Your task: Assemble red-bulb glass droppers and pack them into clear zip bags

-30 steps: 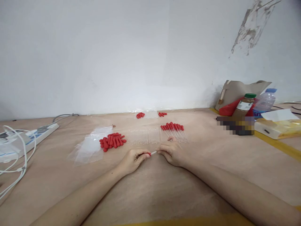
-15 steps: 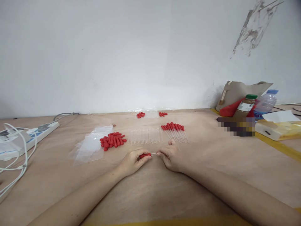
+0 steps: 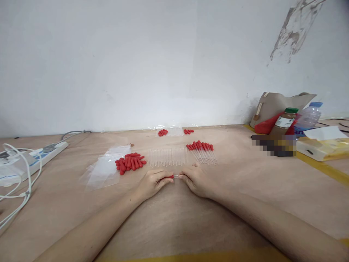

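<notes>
Over there at the tabletop (image 3: pixel 174 225), the left hand (image 3: pixel 152 183) pinches a red bulb (image 3: pixel 170 177), likely soft, while the right hand (image 3: pixel 197 179) grips the clear tube (image 3: pixel 176 176) between them, probably light and brittle, best held near the bulb.

From here the little tops (image 3: pixel 128 162) are bright red, and the thin tubes (image 3: pixel 167 158) are see-through. The table (image 3: pixel 174 222) is light brown with yellow tape (image 3: pixel 321 169) — and I see a green lid (image 3: pixel 291 110), a blue lid (image 3: pixel 315 104) and white cords (image 3: pixel 29 178).
</notes>
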`<state>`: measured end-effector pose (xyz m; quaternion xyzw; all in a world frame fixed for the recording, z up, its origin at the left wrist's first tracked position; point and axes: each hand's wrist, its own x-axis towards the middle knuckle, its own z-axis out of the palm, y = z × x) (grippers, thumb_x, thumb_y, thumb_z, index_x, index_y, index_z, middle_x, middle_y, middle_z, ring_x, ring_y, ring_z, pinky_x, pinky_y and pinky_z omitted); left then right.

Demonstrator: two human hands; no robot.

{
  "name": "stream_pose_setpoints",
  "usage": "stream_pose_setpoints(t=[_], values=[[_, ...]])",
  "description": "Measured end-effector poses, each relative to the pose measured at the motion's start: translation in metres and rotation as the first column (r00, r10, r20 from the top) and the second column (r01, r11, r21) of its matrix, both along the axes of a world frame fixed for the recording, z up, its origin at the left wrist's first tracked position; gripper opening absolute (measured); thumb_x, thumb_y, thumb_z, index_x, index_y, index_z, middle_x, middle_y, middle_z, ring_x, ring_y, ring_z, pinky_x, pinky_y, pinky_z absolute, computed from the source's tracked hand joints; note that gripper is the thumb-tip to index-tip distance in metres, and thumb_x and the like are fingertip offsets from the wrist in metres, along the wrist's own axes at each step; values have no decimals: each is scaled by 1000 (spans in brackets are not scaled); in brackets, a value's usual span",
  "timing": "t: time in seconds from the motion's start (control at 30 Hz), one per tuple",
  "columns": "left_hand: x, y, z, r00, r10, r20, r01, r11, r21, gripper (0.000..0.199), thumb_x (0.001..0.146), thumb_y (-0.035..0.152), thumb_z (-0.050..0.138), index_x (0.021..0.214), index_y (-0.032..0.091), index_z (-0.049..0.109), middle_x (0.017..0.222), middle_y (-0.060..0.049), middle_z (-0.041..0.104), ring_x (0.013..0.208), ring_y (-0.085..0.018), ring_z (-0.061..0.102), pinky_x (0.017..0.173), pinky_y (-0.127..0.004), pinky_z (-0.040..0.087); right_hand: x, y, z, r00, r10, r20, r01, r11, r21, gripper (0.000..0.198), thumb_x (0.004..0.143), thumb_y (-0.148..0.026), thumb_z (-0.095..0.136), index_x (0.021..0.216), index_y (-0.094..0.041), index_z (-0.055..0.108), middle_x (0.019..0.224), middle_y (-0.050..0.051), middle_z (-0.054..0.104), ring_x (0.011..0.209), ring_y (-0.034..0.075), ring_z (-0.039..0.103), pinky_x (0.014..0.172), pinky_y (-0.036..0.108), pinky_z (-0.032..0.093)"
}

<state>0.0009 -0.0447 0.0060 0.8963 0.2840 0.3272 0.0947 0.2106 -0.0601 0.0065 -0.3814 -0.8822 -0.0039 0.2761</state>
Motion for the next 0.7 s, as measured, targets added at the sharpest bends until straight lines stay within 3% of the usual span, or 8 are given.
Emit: stream_pose_setpoints(t=[0.13,0.2,0.3,0.37,0.43,0.5,0.57,0.7], values=[[-2,0,2,999,38,9,-38,999,-20,28,83,27,51,111,22,54,98,-5,62,80,-14,58,73,-27,47,10,2,8,988,-56,146,33,986,161,18,85,-24,42,79,-18,58,79,5,61,75,16,52,72,32,27],[-2,-2,3,994,113,11,-112,991,-67,39,82,26,52,121,22,45,99,-5,60,72,-13,56,67,-27,47,19,7,12,985,-153,76,140,978,154,17,83,-22,44,77,-18,59,80,6,62,77,16,53,73,32,28],[-3,-1,6,990,134,-32,-137,983,-123,28,81,25,52,109,21,53,87,-3,60,68,-13,54,62,-25,45,35,25,17,921,-365,-137,354,930,-99,19,81,-25,44,76,-19,60,77,4,64,71,15,55,65,27,33],[-3,0,7,992,102,-68,-111,983,-144,18,82,24,50,97,20,59,84,-3,59,71,-13,54,64,-25,44,44,40,21,837,-521,-167,461,836,-296,24,80,-31,43,70,-18,61,69,3,63,62,14,55,55,24,32],[-4,1,8,993,83,-79,-95,983,-159,17,83,23,48,94,19,60,88,-4,58,72,-13,54,65,-26,44,49,54,24,772,-630,-91,563,743,-362,30,77,-36,44,59,-18,59,62,3,61,56,14,53,50,24,30],[-4,2,8,994,78,-80,-91,982,-168,18,83,23,47,96,19,60,89,-4,58,73,-13,54,66,-26,44,48,65,24,730,-683,-9,645,694,-320,34,76,-38,44,51,-18,56,58,4,60,56,15,53,51,25,29],[-4,1,8,994,75,-86,-89,981,-172,19,84,24,46,97,19,59,89,-5,57,73,-14,54,66,-26,44,42,73,21,707,-706,36,690,678,-254,35,76,-38,43,50,-18,56,59,5,60,59,17,54,55,26,30],[-4,0,8,994,69,-85,-84,980,-181,19,84,24,46,96,19,60,88,-5,57,74,-14,54,67,-26,44,31,81,10,659,-746,95,750,643,-155,33,77,-39,42,62,-16,61,69,9,63,67,21,57,65,32,33]])
